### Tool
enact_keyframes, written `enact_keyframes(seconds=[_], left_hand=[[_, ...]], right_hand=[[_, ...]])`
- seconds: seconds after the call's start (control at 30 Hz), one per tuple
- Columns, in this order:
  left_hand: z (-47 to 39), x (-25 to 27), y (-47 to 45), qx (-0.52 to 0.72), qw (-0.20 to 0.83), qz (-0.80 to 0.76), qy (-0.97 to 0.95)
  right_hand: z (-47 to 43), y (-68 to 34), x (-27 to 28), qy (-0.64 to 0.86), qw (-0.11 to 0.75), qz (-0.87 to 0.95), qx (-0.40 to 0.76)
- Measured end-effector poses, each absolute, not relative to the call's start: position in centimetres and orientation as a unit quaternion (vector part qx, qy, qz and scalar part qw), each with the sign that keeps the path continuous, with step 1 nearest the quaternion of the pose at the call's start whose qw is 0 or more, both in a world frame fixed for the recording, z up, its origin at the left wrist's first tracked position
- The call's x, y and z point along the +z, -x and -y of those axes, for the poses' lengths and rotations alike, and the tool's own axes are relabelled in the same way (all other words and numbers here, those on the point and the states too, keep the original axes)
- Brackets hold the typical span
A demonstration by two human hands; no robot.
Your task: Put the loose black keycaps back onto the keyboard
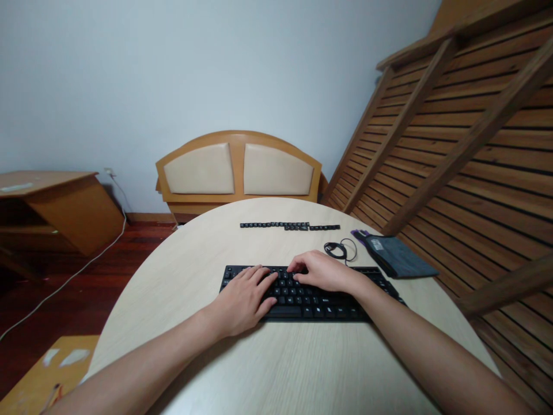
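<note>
A black keyboard [302, 310] lies flat on the round pale table. My left hand [244, 297] rests over its left part, palm down, with fingers spread on the keys. Over the top rows near the middle is my right hand [322, 271], thumb and forefinger bent close together against the keys. Whatever may be between those fingertips is too small to make out. Beyond the keyboard, several loose black keycaps [274, 225] sit in rows. The keyboard's black cable [336, 249] is coiled behind it.
A dark grey cloth-like pouch [400, 255] with a purple part lies at the right of the round table [185, 259]. Wooden slatted panels [475, 138] lean along the right. A headboard [237, 167] stands behind, and a wooden desk [82, 213] is at left.
</note>
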State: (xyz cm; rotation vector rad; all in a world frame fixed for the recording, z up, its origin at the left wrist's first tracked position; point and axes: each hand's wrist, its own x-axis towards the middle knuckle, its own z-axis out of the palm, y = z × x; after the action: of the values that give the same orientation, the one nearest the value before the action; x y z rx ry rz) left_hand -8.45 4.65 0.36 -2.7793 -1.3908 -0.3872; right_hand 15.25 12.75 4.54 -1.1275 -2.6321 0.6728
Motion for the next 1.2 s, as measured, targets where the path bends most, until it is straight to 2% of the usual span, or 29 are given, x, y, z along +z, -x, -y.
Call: enact_keyframes(seconds=[0.6,0.87,1.2], left_hand=[[-4.67,0.30,8.44,-0.136,0.001,0.442,0.887],[-4.65,0.41,8.36,-0.130,0.003,0.444,0.887],[-4.68,0.62,8.31,-0.106,0.008,0.440,0.892]], right_hand=[[-12.78,-15.58,4.49,0.358,0.085,0.903,0.223],[-12.85,-15.44,4.49,0.352,0.079,0.918,0.164],[-12.81,-14.83,4.31,0.402,0.055,0.901,0.154]])
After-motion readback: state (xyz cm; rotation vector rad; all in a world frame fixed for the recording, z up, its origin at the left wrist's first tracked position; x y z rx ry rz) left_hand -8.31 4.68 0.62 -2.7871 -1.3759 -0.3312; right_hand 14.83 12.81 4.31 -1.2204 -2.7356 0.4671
